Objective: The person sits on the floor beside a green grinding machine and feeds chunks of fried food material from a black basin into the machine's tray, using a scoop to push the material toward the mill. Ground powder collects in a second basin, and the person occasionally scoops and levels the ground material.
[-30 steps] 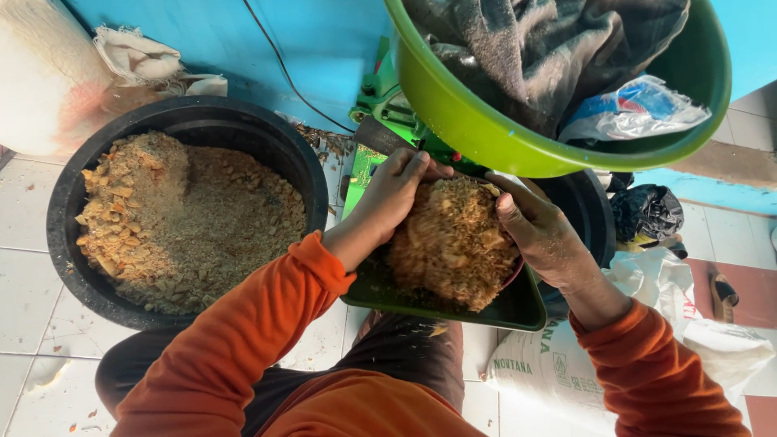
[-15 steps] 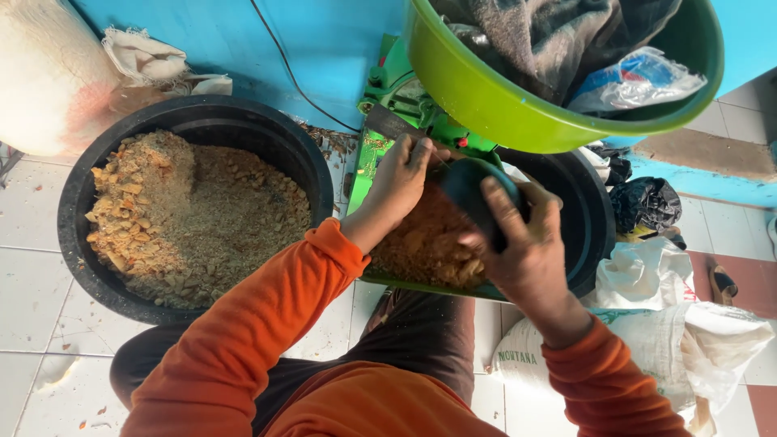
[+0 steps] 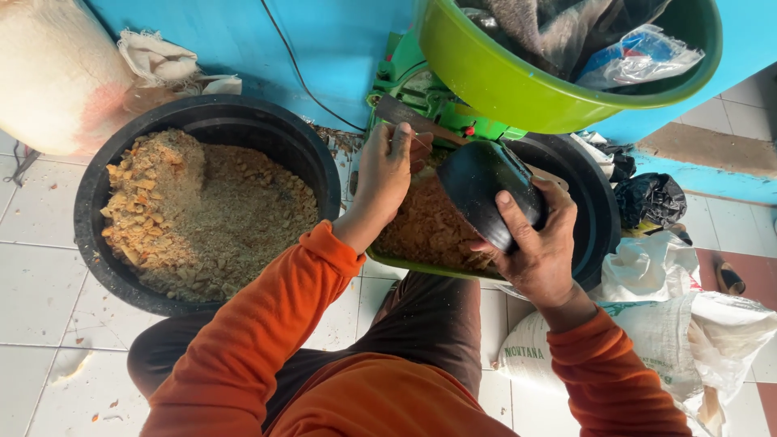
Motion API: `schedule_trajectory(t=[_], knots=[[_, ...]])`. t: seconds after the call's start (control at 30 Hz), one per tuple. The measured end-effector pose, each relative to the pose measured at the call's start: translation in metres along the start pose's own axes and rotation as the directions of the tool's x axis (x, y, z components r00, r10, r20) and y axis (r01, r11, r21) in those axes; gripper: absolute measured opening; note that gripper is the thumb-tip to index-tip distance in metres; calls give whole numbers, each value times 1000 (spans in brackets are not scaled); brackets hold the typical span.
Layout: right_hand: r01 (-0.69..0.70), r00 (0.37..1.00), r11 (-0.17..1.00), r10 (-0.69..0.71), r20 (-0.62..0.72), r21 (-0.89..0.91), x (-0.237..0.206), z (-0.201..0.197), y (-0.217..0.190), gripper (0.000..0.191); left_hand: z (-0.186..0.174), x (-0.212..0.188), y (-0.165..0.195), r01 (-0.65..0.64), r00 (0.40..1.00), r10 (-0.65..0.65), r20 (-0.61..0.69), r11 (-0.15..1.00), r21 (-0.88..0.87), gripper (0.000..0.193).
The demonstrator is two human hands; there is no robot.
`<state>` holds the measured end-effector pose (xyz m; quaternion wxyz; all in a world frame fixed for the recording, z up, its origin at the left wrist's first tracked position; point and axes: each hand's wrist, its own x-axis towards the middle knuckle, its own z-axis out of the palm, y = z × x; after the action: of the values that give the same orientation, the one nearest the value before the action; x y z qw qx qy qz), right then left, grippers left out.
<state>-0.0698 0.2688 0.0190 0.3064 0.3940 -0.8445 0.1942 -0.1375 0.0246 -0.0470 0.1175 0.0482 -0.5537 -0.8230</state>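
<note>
Brown crumbly mash (image 3: 429,231) is lying heaped in a shallow green plastic tray (image 3: 405,267) at the centre of the frame, just in front of a green machine (image 3: 421,97). The right hand (image 3: 534,243) is gripping a small black rounded bowl (image 3: 486,190), tilting it over the mash. The left hand (image 3: 387,174) is curling narrowly, its fingers resting at the tray's far end by a grey metal chute (image 3: 409,117). A large black round tub (image 3: 202,202), holding more tan crumbly feed, is sitting on the white tiled floor (image 3: 40,307) at left. A big lime-green plastic basin (image 3: 518,81) is filling the upper right, and a white woven sack (image 3: 672,340) is lying at lower right.
</note>
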Motion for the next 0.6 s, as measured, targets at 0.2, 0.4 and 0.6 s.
schedule_trajectory(t=[0.2,0.4,0.6], knots=[[17,996,998,-12,-84,57,-2,-3,7,77,-5,-10,5,36,999,-35,4,985,-170,23],[0,994,993,13,-106,120,-4,-1,6,74,-7,-14,-9,72,997,-66,46,987,-146,22],[29,985,995,-11,-170,100,-7,-5,6,77,-6,-23,-6,31,1000,-30,8,993,-117,26]])
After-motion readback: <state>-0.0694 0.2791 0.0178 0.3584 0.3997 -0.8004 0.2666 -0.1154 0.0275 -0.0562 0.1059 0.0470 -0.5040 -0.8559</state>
